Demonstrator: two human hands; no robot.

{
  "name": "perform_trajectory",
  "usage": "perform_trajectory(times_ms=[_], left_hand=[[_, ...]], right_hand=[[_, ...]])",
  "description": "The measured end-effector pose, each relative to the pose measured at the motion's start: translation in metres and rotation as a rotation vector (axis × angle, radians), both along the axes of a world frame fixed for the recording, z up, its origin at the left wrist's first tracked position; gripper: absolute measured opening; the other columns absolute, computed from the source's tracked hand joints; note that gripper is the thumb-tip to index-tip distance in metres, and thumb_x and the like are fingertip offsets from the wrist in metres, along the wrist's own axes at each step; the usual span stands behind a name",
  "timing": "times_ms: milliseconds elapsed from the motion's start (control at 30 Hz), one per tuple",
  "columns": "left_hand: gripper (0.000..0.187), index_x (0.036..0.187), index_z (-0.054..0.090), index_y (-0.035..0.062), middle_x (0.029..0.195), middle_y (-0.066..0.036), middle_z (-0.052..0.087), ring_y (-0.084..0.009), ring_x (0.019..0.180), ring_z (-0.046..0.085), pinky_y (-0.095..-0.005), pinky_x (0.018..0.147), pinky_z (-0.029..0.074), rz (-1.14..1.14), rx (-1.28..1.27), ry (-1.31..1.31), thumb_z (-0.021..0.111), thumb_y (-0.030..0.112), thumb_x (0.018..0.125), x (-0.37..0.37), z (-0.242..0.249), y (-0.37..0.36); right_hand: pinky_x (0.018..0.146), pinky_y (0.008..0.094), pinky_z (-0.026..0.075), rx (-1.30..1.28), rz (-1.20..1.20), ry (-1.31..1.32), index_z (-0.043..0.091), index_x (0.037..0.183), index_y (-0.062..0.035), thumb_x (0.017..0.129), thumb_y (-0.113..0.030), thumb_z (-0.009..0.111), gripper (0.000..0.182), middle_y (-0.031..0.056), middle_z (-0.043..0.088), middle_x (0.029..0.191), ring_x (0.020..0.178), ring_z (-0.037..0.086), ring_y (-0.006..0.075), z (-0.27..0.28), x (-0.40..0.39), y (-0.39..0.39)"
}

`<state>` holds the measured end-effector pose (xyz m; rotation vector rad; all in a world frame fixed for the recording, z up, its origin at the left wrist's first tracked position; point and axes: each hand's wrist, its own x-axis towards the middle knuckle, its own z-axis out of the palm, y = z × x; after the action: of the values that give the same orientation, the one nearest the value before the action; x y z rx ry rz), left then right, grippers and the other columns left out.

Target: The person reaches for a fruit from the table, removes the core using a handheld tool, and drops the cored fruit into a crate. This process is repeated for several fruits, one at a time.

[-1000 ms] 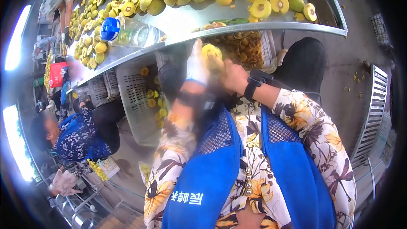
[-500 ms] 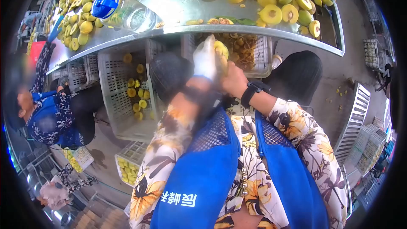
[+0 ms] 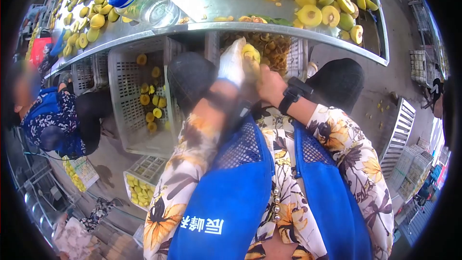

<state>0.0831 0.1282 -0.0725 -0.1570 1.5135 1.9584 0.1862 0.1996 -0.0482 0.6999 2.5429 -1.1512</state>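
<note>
My left hand [image 3: 232, 63], in a white glove, is closed around a yellow peach half [image 3: 251, 54] in front of the table edge. Close beside it on the right, my bare right hand [image 3: 269, 84] is curled into a fist, its thumb side towards the fruit. Whatever it may grip is hidden or too small to name. Behind both hands stands a crate [image 3: 302, 60] with brown, wet-looking scraps [image 3: 276, 50] in it.
Many peach halves [image 3: 308, 15] lie on the metal table [image 3: 192, 7], along with a blue-lidded water bottle [image 3: 156, 9]. At left is a pale crate [image 3: 139, 137] holding several halves. A co-worker [image 3: 50, 120] sits further left. My knees [image 3: 337, 84] flank the scrap crate.
My right fist has shifted slightly right and its wrist has turned. My left hand keeps the peach half. The co-worker's outstretched arm has drawn back, and the view has shifted slightly.
</note>
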Motion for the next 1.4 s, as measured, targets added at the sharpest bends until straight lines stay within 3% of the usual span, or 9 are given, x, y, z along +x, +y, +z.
perform_trajectory(times_ms=[167, 433, 600, 733, 767, 900, 1200, 1267, 1400], left_hand=[[0.042, 0.088, 0.06, 0.0017, 0.08, -0.008, 0.059, -0.0148, 0.07, 0.055, -0.0275, 0.062, 0.046, -0.001, 0.146, -0.351, 0.052, 0.043, 0.086, -0.005, -0.022, -0.002], [0.065, 0.11, 0.054, -0.0004, 0.104, -0.011, 0.058, -0.0184, 0.091, 0.057, -0.0288, 0.077, 0.048, -0.535, -0.202, -0.089, 0.035, 0.058, 0.087, -0.005, 0.018, -0.011], [0.063, 0.118, 0.048, -0.0006, 0.116, -0.011, 0.053, -0.0204, 0.103, 0.051, -0.0294, 0.09, 0.041, -0.383, 0.231, -0.251, 0.037, 0.054, 0.089, 0.003, 0.023, -0.018], [0.046, 0.117, 0.047, 0.002, 0.106, -0.011, 0.056, -0.0176, 0.092, 0.055, -0.0296, 0.08, 0.047, -0.315, 0.042, 0.449, 0.033, 0.041, 0.095, 0.008, 0.037, -0.012], [0.045, 0.111, 0.051, 0.0039, 0.103, -0.01, 0.056, -0.0179, 0.091, 0.056, -0.0304, 0.079, 0.047, -0.185, 0.177, 0.164, 0.033, 0.042, 0.095, 0.008, 0.03, -0.006], [0.05, 0.106, 0.054, 0.0058, 0.095, -0.009, 0.058, -0.0188, 0.084, 0.057, -0.0317, 0.073, 0.049, 0.057, 0.206, -0.209, 0.034, 0.05, 0.092, 0.004, 0.031, -0.009], [0.049, 0.105, 0.055, 0.0025, 0.096, -0.009, 0.058, -0.0161, 0.086, 0.056, -0.0288, 0.075, 0.047, -0.033, 0.178, -0.194, 0.04, 0.047, 0.091, 0.008, 0.03, -0.004], [0.047, 0.108, 0.054, 0.001, 0.101, -0.01, 0.057, -0.0158, 0.089, 0.055, -0.0278, 0.078, 0.046, -0.043, 0.16, -0.093, 0.04, 0.043, 0.092, 0.003, 0.002, -0.005], [0.042, 0.113, 0.051, -0.0015, 0.109, -0.012, 0.054, -0.016, 0.096, 0.053, -0.027, 0.081, 0.044, -0.056, 0.134, 0.005, 0.038, 0.034, 0.095, 0.007, 0.007, -0.002]], right_hand=[[0.059, 0.0478, 0.045, 0.137, 0.247, 0.087, 0.043, 0.092, 0.0001, 0.078, -0.017, 0.057, 0.026, 0.0252, 0.058, 0.071, 0.068, 0.057, 0.0416, -0.016, 0.008, 0.022], [0.063, 0.0377, 0.048, 0.163, -0.039, 0.308, 0.045, 0.117, -0.0055, 0.076, -0.036, 0.065, 0.055, 0.0211, 0.06, 0.09, 0.075, 0.061, 0.0342, 0.008, 0.011, 0.033], [0.061, 0.0347, 0.048, -0.399, -0.318, 0.273, 0.051, 0.112, -0.0018, 0.081, -0.034, 0.057, 0.045, 0.0155, 0.061, 0.084, 0.069, 0.061, 0.0253, 0.005, 0.009, 0.043], [0.033, 0.0259, 0.037, -0.978, -0.765, 0.291, 0.048, 0.102, -0.0043, 0.09, -0.026, 0.05, 0.025, 0.0048, 0.048, 0.063, 0.037, 0.042, 0.0112, 0.029, -0.005, 0.019], [0.036, 0.0266, 0.039, -0.998, -0.74, 0.268, 0.048, 0.104, -0.0031, 0.087, -0.027, 0.054, 0.03, 0.0066, 0.051, 0.066, 0.041, 0.046, 0.0114, 0.027, -0.004, 0.011], [0.06, 0.0432, 0.046, -0.029, -0.385, 0.306, 0.047, 0.104, -0.0001, 0.077, -0.026, 0.058, 0.04, 0.0211, 0.061, 0.077, 0.068, 0.06, 0.0375, -0.006, 0.005, -0.005], [0.068, 0.05, 0.043, -0.073, -0.208, 0.137, 0.043, 0.089, 0.0002, 0.081, -0.024, 0.053, 0.028, 0.0285, 0.058, 0.077, 0.077, 0.056, 0.0456, 0.022, 0.008, 0.006], [0.063, 0.0471, 0.044, -0.001, -0.105, 0.18, 0.038, 0.117, -0.0142, 0.083, -0.015, 0.047, 0.035, 0.0238, 0.054, 0.081, 0.071, 0.055, 0.0407, 0.024, 0.01, 0.002], [0.065, 0.0511, 0.042, -0.013, -0.1, 0.208, 0.038, 0.098, -0.0016, 0.082, -0.018, 0.051, 0.026, 0.0288, 0.056, 0.074, 0.071, 0.055, 0.0459, 0.025, 0.01, 0.002]])
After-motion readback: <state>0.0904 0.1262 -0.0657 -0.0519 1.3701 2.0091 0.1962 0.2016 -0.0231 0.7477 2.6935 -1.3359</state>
